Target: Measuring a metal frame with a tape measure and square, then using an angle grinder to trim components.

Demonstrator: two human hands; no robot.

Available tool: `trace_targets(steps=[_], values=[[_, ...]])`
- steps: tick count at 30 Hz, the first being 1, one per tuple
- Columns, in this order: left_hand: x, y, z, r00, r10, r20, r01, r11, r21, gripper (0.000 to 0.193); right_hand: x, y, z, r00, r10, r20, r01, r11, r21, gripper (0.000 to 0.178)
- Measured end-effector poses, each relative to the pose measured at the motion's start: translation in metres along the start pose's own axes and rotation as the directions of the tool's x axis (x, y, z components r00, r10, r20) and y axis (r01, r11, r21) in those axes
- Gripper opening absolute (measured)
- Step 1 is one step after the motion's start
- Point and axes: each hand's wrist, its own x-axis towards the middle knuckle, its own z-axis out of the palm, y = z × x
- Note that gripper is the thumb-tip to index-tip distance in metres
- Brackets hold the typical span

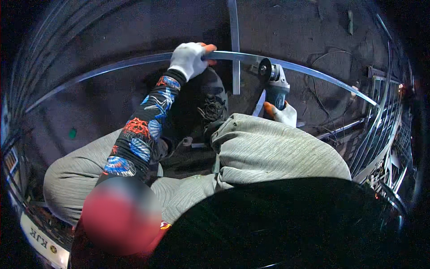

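My left hand (pixel 190 60), in a white glove with orange fingertips, is closed round a long metal bar (pixel 134 62) that runs across the view. A second metal bar (pixel 235 76) crosses the long one just right of this hand. In my right hand (pixel 286 115), gloved the same way, is an angle grinder (pixel 278 87). The grinder's dark disc (pixel 265 69) is at the near edge of the long bar, right of the crossing; whether it touches cannot be told. My thigh hides part of the right hand.
A dark laced shoe (pixel 212 101) stands below the long bar. Metal lengths and a frame (pixel 380 121) crowd the right side. A thin cable (pixel 319 101) lies on the dark floor. Long rods (pixel 33 62) curve along the left rim.
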Motion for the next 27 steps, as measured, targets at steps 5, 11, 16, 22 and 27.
trace_targets(steps=[5,11,16,22,27], values=[[0.004,0.002,-0.001,1.000,0.015,-0.012,-0.015,1.000,-0.002,0.036,0.001,0.002,-0.002,0.998,0.039,0.045,-0.041,0.997,0.061,0.050],[0.006,0.005,-0.002,0.999,0.020,-0.041,-0.020,1.000,-0.004,0.041,0.009,0.012,0.000,0.997,0.052,0.048,-0.053,0.998,0.019,0.049],[0.004,0.009,-0.008,1.000,-0.023,-0.006,0.023,1.000,-0.014,0.036,-0.001,-0.009,-0.003,0.999,0.036,0.019,-0.037,0.997,0.061,0.045],[0.007,0.010,-0.009,0.999,0.032,-0.013,-0.032,0.999,-0.010,0.038,0.009,0.008,0.000,0.998,-0.066,-0.008,0.066,0.998,0.004,0.049],[0.007,0.008,-0.006,0.999,0.039,-0.023,-0.039,0.999,-0.027,0.039,0.014,0.017,0.002,0.998,-0.052,0.021,0.051,0.998,0.029,0.049]])
